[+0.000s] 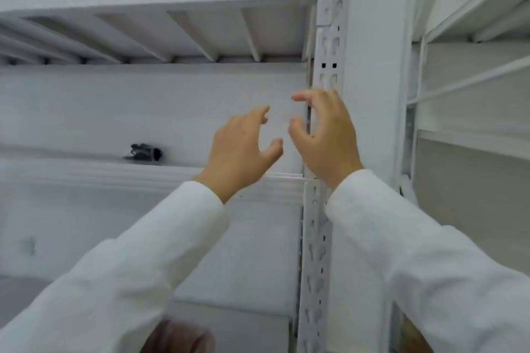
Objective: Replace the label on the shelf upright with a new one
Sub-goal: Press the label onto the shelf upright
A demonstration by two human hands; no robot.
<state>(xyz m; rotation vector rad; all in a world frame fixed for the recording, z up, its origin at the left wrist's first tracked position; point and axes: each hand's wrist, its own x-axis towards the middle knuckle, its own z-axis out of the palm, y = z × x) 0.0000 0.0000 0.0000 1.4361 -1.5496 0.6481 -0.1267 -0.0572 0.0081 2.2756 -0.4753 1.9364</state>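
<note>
While raised, two hands, left hand (241,143) and right hand (327,135), one upright (329,46).

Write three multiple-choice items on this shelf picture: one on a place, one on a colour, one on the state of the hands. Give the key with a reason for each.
1. Where does the dark object lie?
A. On the shelf, left of both hands
B. On the slotted upright
C. On the rack at far right

2. What colour are the sleeves?
A. Black
B. White
C. Red

3. How are the hands?
A. Both grip a roll of tape
B. Both raised, fingers loosely curled, holding nothing visible
C. One hangs out of view

Key:
1 A, it sits on the shelf ledge well left of the left hand.
2 B, both forearms wear white cloth.
3 B, the left hand and the right hand are up by the upright, and nothing shows between the fingers.
</note>
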